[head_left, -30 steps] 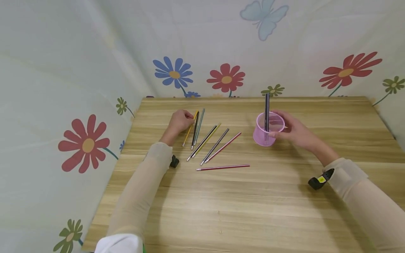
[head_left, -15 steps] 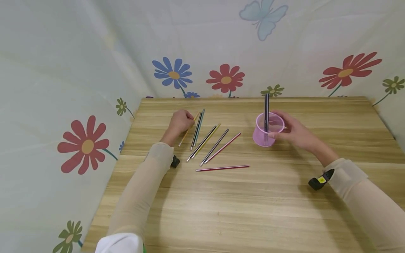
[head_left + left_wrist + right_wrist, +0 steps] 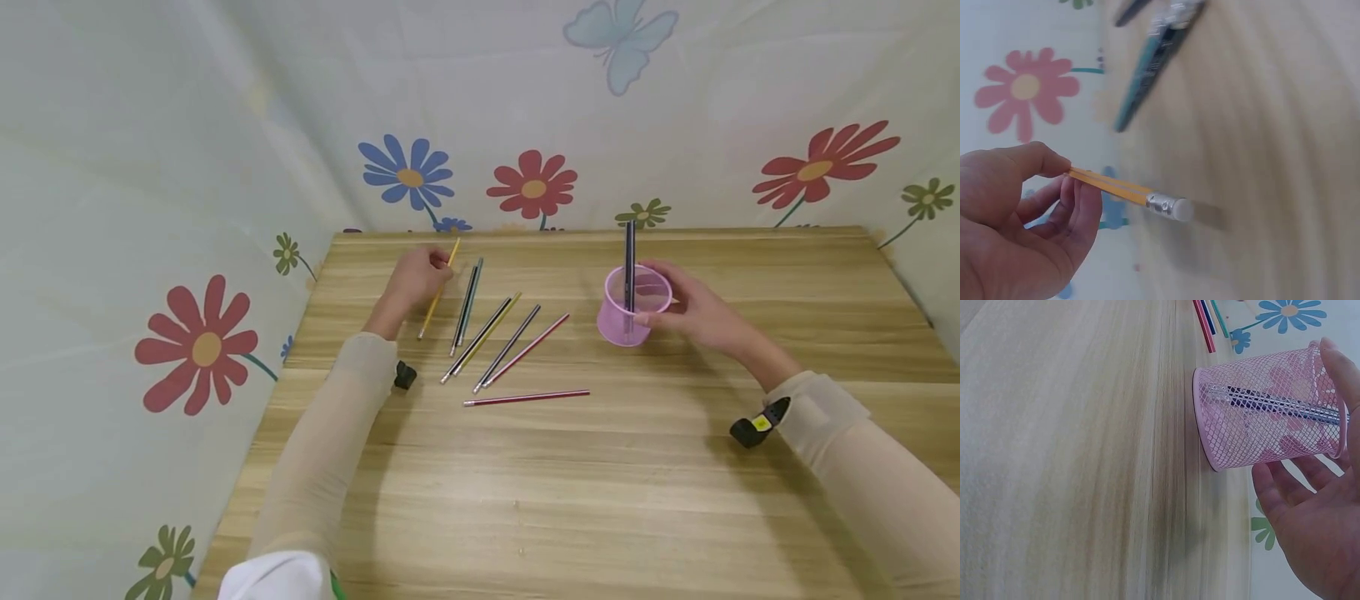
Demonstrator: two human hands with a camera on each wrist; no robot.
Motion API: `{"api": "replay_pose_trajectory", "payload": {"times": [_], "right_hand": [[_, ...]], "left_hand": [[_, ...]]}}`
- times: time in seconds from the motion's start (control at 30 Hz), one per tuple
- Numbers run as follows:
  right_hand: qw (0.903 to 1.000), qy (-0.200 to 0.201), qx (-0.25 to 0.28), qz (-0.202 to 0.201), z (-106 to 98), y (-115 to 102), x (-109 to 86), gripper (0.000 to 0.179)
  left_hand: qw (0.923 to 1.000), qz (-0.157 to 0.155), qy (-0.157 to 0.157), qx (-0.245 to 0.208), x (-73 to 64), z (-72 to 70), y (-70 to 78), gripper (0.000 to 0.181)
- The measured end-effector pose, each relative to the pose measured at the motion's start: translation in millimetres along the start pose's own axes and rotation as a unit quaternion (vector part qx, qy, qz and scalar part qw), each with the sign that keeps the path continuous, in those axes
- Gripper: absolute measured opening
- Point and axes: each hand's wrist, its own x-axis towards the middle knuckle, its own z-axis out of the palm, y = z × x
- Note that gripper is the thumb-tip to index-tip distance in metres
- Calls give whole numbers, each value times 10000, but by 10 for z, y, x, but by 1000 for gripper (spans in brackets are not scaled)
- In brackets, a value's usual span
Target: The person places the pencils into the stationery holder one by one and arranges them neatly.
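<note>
Pinching the orange pencil (image 3: 1122,189) between thumb and fingertips, your L hand (image 3: 417,278) has it near the L side of the table (image 3: 600,500). The pencil is slanted there, just beside the black pencil (image 3: 460,321) and the teal pencil (image 3: 474,287), but apart from both. Its metal band (image 3: 1159,204) and white eraser (image 3: 1182,210) stand out free of your fingers; if the eraser touches the wood, one cannot tell.

For handling, this pencil should be v. light and stiff, prob. painted wood, so a little slippery. A soft pinch is enough, approx. at the middle of the shaft, where it balances best. Held too close to one end, it may swing or twist (thin round things like to do this). The eraser is prob. the only soft part. Whether the other end is sharpened is too small to see, so treat it as fragile.

Your R hand (image 3: 686,310) grips the pink mesh cup (image 3: 1241,440) around its side, w/ the thumb by the rim. The cup looks upright on the table, w/ two dark pencils (image 3: 630,250) inside, rising well over the rim. It is prob. light too and could tip, so hold the wall firmly, but don't squeeze the mesh.
</note>
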Motion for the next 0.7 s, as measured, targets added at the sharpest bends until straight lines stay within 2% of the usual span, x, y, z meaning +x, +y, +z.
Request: {"api": "replay_pose_trajectory", "payload": {"times": [0.2, 0.33, 0.43, 0.57, 0.7], "right_hand": [[10000, 11, -81, 54, 9, -19, 6, 81], [9998, 48, -167, -1, 15, -34, 11, 81], [9998, 68, -175, -45, 27, -42, 20, 81], [9999, 46, -121, -25, 27, -38, 20, 80], [9999, 35, -98, 36, 10, -17, 7, 80]], "left_hand": [[9975, 542, 47, -447, -39, -160, 229, 25], [9908, 875, -110, -1030, -99, -216, 435, 26], [9807, 1121, -223, -1583, -153, -233, 585, 26], [9615, 1458, -316, -2306, -242, -236, 791, 25], [9436, 1734, -384, -2792, -336, -213, 1013, 25]]}}
